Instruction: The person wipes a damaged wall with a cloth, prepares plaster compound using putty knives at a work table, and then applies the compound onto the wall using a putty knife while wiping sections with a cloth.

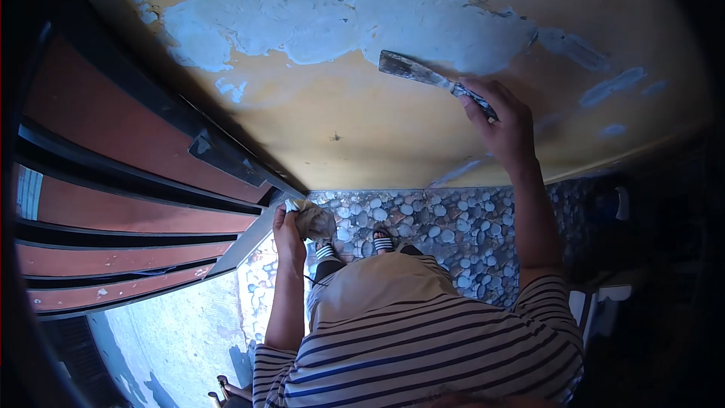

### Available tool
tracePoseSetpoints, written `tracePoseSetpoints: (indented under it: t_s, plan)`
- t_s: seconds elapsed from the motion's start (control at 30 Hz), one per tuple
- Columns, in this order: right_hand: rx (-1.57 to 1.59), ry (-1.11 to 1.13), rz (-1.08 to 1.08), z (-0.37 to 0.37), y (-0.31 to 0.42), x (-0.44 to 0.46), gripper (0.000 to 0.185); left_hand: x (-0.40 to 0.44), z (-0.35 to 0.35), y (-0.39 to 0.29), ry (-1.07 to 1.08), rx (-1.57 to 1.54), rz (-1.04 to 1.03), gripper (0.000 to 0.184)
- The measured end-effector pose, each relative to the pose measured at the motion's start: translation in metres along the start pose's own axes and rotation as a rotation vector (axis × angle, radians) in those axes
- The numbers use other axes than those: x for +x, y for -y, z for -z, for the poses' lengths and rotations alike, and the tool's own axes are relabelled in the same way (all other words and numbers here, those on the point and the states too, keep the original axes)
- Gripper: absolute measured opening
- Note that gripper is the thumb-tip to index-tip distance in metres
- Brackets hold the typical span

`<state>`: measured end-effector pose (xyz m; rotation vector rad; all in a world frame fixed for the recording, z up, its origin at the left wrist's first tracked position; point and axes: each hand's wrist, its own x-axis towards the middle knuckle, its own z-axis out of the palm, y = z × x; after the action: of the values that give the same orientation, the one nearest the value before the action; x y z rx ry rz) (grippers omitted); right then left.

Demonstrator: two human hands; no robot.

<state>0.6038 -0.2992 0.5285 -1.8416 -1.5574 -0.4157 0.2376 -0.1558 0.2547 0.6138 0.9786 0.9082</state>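
Note:
My right hand point(498, 117) is closed round the handle of a putty knife point(415, 70). The knife's worn, stained blade points left, at the lower edge of a broad whitish filler patch point(302, 26) on the yellow wall point(362, 159); whether it touches the wall I cannot tell. Low on the left, my left hand point(288, 230) grips a crumpled, pale bag-like item point(313, 221), whose contents are hidden. Smaller whitish smears point(613, 85) mark the wall to the right.
Red-brown panels with dark bars point(136, 204) stand on the left, meeting the wall at a corner. Pebble-patterned floor point(468, 245) lies below, under my sandalled feet point(383, 240). A white-edged object point(608, 298) is at the lower right, in shadow.

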Motion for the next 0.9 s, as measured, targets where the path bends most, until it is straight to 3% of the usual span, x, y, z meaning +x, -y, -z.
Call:
tracePoseSetpoints:
  t_s: [0.13, 0.9]
  plan:
    - [0.042, -0.023, -0.098, 0.006, -0.007, -0.013, 0.025, 0.004, 0.003, -0.002, 0.025, -0.032, -0.008, 0.017]
    - [0.063, -0.031, -0.097, -0.015, 0.0, -0.016, 0.025, 0.006, -0.01, -0.014, 0.073, 0.014, 0.05, 0.017]
